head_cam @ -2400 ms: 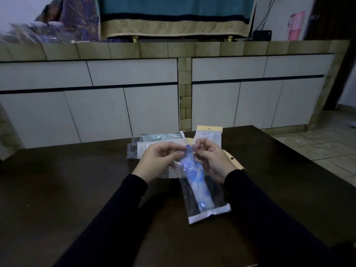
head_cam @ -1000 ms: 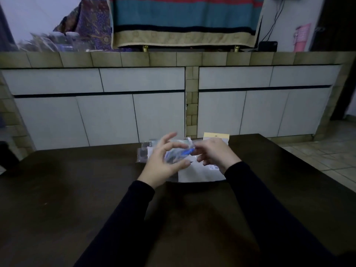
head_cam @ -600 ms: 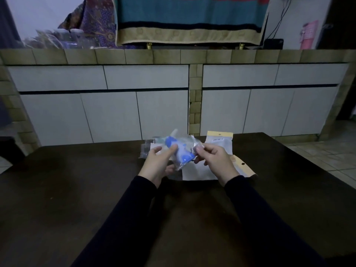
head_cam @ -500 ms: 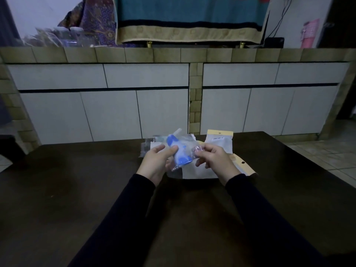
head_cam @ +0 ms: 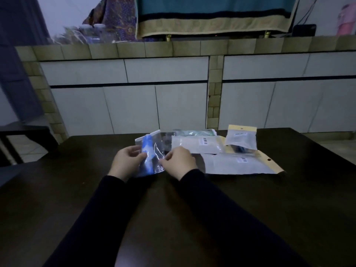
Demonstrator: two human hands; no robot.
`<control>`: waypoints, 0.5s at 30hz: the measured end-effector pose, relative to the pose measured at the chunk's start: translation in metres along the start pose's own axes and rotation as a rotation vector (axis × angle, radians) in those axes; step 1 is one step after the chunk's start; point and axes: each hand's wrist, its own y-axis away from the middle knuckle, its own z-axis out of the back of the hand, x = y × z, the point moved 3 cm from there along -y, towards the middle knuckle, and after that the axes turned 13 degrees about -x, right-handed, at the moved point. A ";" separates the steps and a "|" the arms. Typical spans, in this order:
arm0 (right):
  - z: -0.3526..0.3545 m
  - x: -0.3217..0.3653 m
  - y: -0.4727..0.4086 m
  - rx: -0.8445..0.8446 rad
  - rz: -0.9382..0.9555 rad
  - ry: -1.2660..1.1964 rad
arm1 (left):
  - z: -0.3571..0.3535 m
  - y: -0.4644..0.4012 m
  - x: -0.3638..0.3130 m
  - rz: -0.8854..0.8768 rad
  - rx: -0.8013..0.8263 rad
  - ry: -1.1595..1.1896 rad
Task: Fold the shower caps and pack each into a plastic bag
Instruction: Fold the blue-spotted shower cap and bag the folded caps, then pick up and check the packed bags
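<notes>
I see both hands pinching a clear plastic bag (head_cam: 152, 154) holding a rolled blue shower cap (head_cam: 148, 155) just above the dark table (head_cam: 250, 209): left hand (head_cam: 126, 160) on its left edge, right hand (head_cam: 180, 160) on its right; light, limp, slippery film, best held by edges; barcode stickers on the white packets (head_cam: 194, 144) nearby are unreadable

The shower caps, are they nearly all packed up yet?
Some look done: several filled bags already lie on the table. In hand: the left hand and right hand hold a clear bag with a blue cap inside. Left: setting this bag down. No loose caps are visible, so I cannot tell if more remain.
</notes>
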 end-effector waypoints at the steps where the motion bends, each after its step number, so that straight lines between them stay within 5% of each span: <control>1: -0.014 0.005 0.001 0.018 0.012 0.032 | 0.007 -0.006 0.007 -0.013 -0.019 -0.082; 10: -0.043 0.032 0.013 0.071 0.199 0.199 | 0.029 -0.034 0.035 -0.034 -0.036 -0.572; 15: 0.014 0.019 0.005 -0.086 0.334 0.040 | 0.009 -0.005 0.000 -0.357 -0.183 -0.526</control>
